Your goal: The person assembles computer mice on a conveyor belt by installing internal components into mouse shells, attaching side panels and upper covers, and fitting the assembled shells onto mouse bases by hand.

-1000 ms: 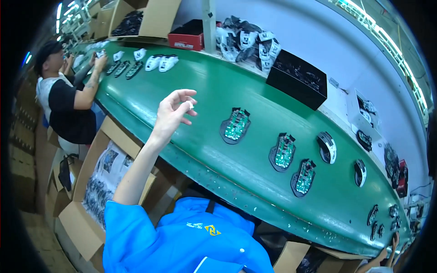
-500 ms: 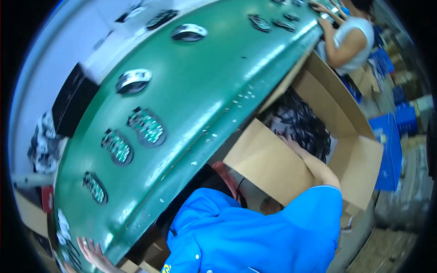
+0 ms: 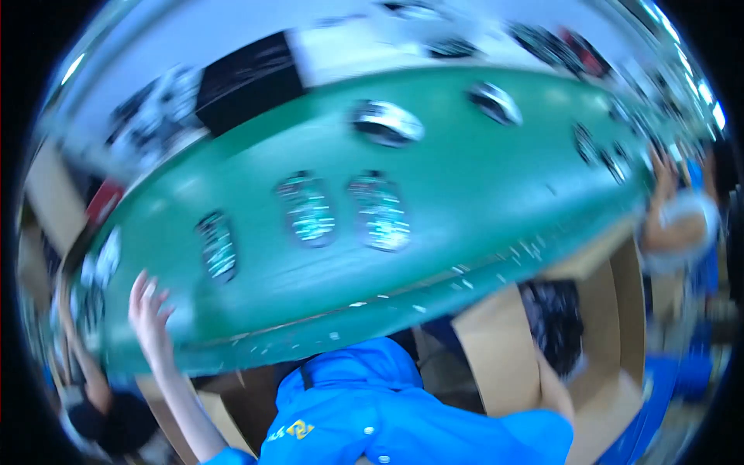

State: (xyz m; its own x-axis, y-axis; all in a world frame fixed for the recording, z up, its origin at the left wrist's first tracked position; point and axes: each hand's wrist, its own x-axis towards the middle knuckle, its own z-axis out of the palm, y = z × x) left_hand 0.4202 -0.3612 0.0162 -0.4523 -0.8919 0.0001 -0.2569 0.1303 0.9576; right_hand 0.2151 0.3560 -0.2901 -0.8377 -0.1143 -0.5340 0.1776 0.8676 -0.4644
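view: motion-blurred, detail soft throughout
landmark: green conveyor belt (image 3: pixel 480 194), runs left to right across the upper and middle frame
left hand (image 3: pixel 149 310): raised at the belt's near-left edge, fingers spread wide, palm toward the belt, nothing gripped; fingertips sit over the belt's edge, contact can't be confirmed through the blur
right hand: not visible; right forearm (image 3: pixel 552 384) drops into the open cardboard box (image 3: pixel 620 310) below the belt's near-right edge, hand hidden inside, so open or closed can't be told
nearest part: small circuit-board piece (image 3: pixel 217 246) on the belt, just up and right of the left hand, apart from it
next parts: two more board pieces (image 3: pixel 308 209) and (image 3: pixel 380 211) side by side mid-belt, further right of the first
far side of belt: two dark rounded shells (image 3: pixel 386 122) and (image 3: pixel 494 102) near the far edge
black tray (image 3: pixel 248 74): beyond the belt's far edge, toward its left half
box contents: dark bagged items (image 3: pixel 552 314) inside the cardboard box, under the belt's near edge
blue shirt (image 3: pixel 372 411): wearer's torso, below the belt's near edge, centre
co-workers: one person (image 3: pixel 674 225) at the belt's right end, another person's arm (image 3: pixel 81 364) at its left end, beside the left hand
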